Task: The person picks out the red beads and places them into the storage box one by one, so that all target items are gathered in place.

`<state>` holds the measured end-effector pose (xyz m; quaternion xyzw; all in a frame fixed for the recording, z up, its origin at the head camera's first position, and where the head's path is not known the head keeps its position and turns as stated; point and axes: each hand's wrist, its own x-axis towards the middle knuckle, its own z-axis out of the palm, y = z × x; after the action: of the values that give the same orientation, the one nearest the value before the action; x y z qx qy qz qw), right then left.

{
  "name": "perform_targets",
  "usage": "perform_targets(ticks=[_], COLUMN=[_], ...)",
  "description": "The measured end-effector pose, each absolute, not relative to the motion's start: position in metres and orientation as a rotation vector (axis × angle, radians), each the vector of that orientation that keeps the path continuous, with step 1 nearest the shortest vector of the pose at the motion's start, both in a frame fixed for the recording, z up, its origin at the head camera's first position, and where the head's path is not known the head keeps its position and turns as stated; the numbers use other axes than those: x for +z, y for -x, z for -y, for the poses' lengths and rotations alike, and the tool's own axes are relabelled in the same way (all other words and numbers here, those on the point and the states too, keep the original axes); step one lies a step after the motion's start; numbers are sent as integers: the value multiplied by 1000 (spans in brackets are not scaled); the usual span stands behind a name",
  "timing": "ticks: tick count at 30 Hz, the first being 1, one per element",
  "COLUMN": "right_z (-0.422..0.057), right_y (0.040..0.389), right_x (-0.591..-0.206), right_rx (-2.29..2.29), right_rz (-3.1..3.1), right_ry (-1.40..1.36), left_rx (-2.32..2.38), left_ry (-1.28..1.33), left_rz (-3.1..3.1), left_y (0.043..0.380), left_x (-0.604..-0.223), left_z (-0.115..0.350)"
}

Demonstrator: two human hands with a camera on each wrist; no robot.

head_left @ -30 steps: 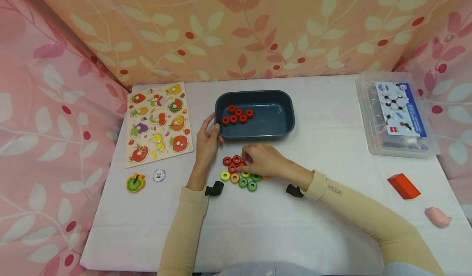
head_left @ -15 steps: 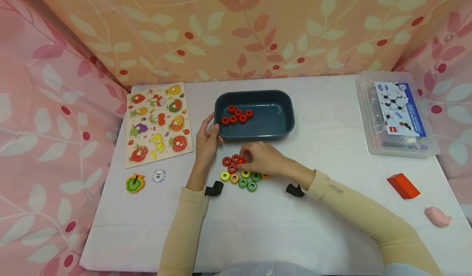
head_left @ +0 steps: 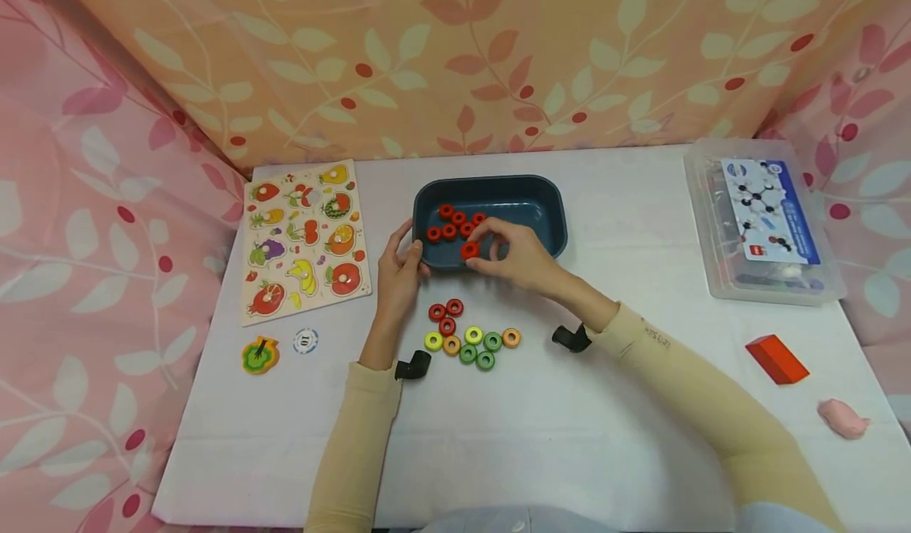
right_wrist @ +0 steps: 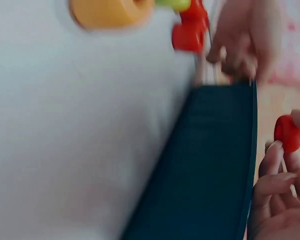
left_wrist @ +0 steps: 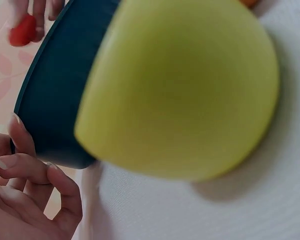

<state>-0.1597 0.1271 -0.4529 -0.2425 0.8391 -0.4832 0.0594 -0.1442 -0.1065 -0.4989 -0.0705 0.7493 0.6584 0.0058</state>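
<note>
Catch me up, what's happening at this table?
A person's right hand pinches a red ring just above a dark blue tray, while the left hand grips the tray's left end. Several red rings lie inside it. Three more sit on the table near yellow rings, orange rings and green rings.

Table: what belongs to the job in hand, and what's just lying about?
Likely the job:
tray, gripped by the left hand
red ring, pinched by the right hand
tray's red rings
loose red rings
perhaps the other rings

Likely just lying about:
puzzle board
tree toy
round chip
two black pipes
box
red block
pink toy
</note>
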Motion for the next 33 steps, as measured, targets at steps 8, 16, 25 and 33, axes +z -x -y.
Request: perform_targets(ticks=[8, 16, 25, 33], right_z=[-145, -143, -142, -139], right_y=[209, 231, 237, 237], right_x=[-463, -472, -477, -475], right_rx=[-1416, -1303, -1220, -1253], right_rz=[-2688, -2716, -2685, -2569], right_ry=[449, 257, 133, 225], left_rx=[2067, 2075, 2080, 2064], left_ry=[239, 228, 206, 211], left_rz=[-2345, -2334, -2360, -2372], left_y=[145, 145, 144, 144], left_x=[-500, -500, -503, -502], left_z=[107, 108, 105, 106])
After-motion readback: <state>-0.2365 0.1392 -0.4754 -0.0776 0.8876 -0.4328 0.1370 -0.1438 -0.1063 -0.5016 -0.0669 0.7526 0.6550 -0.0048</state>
